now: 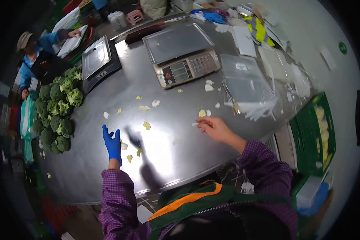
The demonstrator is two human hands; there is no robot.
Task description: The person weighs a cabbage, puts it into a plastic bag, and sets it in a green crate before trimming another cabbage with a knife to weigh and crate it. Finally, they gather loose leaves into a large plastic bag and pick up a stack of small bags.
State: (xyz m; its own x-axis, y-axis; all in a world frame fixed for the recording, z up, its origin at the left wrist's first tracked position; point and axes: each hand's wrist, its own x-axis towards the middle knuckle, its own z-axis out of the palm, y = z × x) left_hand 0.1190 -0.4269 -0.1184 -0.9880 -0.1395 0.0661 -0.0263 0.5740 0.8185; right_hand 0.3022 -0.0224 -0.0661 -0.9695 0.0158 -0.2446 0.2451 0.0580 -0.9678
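My left hand (112, 145), in a blue glove, hovers over the metal table (108, 172) with its fingers apart and nothing in it. Close by lie a white vegetable scrap (124, 146) and a yellow-green leaf bit (139, 152). My bare right hand (214, 128) is closed in a pinch at the table's right half. A small white scrap (195, 124) sticks out from its fingertips; what it is made of I cannot make out. Just beyond that hand lies a yellowish leaf piece (202, 113).
Broccoli heads (56, 116) are piled at the left edge. Two scales, one with a keypad (188, 68) and one with a tray (97, 58), stand at the back. Clear plastic bags (246, 80) lie right. A green crate (314, 136) stands beside the table. A person (42, 56) works far left.
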